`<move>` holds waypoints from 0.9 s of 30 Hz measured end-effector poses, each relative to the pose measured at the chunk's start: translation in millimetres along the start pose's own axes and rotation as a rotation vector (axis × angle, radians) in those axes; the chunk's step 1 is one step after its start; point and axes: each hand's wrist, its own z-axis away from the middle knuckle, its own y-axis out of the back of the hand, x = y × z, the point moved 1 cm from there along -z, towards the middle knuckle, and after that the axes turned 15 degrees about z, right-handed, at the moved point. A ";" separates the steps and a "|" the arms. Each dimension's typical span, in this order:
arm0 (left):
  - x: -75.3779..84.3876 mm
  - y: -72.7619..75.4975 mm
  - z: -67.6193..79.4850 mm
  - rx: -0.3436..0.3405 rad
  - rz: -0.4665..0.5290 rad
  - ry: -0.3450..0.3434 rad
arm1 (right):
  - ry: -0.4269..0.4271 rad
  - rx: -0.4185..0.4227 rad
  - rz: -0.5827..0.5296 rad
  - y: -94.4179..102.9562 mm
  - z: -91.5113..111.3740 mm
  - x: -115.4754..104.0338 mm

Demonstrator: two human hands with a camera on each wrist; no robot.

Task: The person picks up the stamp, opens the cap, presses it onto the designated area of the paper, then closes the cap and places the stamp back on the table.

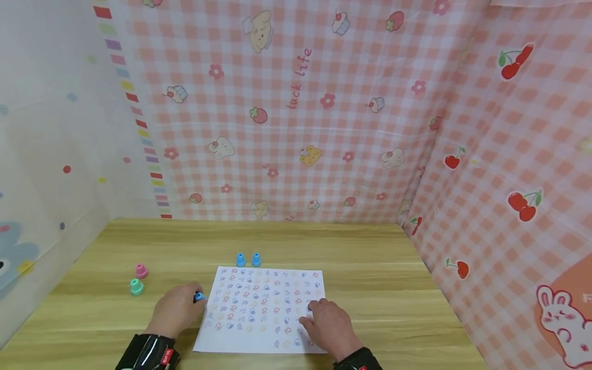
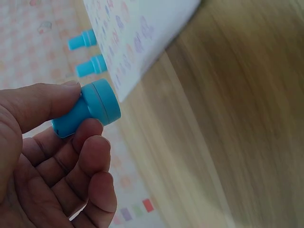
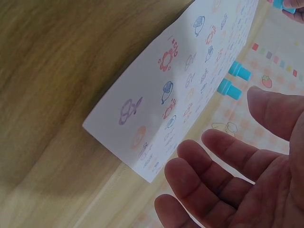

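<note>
My left hand [image 1: 177, 311] pinches a small blue toy stamp [image 2: 102, 107] between thumb and fingers, just off the left edge of a white sheet of paper [image 1: 240, 341]. In the left wrist view, a thin seam runs around the stamp's wide end. Rows of small prints in red, blue, purple and orange cover most of the sheet, with a bare strip at its lower left. Over the sheet's right side is my right hand [image 1: 330, 326], fingers loosely bent and nothing in them. Two more blue stamps [image 1: 256, 260] stand side by side behind the sheet's back edge.
A pink stamp [image 1: 141, 271] and a green stamp [image 1: 136, 287] stand on the wooden table [image 1: 370, 246] to the left, beyond my left hand. Patterned cloth [image 1: 287, 169] hangs behind the table and along both sides.
</note>
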 end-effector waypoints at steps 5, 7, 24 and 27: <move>-11.2 8.5 -0.8 0.021 -0.008 0.014 | 0.002 0.009 -0.004 -0.1 1.7 1.6; -17.8 13.8 -0.9 0.035 -0.014 0.038 | 0.005 0.015 -0.001 0.0 1.7 1.4; -77.1 76.7 9.2 0.113 -0.031 0.142 | 0.022 0.022 0.006 0.2 0.1 0.8; -85.6 82.4 11.8 0.111 -0.017 0.156 | 0.018 0.009 0.002 0.2 -0.6 0.4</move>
